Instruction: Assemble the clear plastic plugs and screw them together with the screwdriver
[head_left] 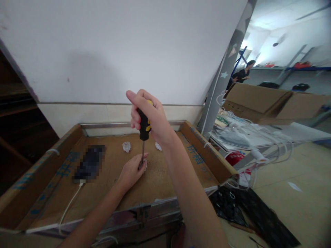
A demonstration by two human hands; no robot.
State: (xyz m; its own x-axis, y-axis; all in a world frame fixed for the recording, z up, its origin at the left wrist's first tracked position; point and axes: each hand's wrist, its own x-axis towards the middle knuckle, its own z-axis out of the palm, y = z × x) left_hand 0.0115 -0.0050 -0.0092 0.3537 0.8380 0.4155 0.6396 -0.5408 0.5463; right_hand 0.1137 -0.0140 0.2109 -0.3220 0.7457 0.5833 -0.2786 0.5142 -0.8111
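My right hand (151, 115) is wrapped round the black and yellow handle of a screwdriver (144, 132), which stands almost upright with its shaft pointing down. Low on the cardboard, my left hand (133, 171) is closed round a small clear faceted piece (145, 166), mostly hidden by the fingers. The shaft's lower end meets that piece at the left fingertips; its tip is hidden. Beyond the left hand lies a similar clear faceted piece (126, 147). Another clear piece (158, 146) shows partly behind my right wrist.
A cardboard-lined tray (103, 193) with raised sides forms the work surface. On its left lies a blurred-out dark phone (89, 163) with a white cable (69, 203). To the right are a cluttered table (248, 137), a cardboard box (258, 100) and black plastic (263, 213). A person (243, 73) is far back.
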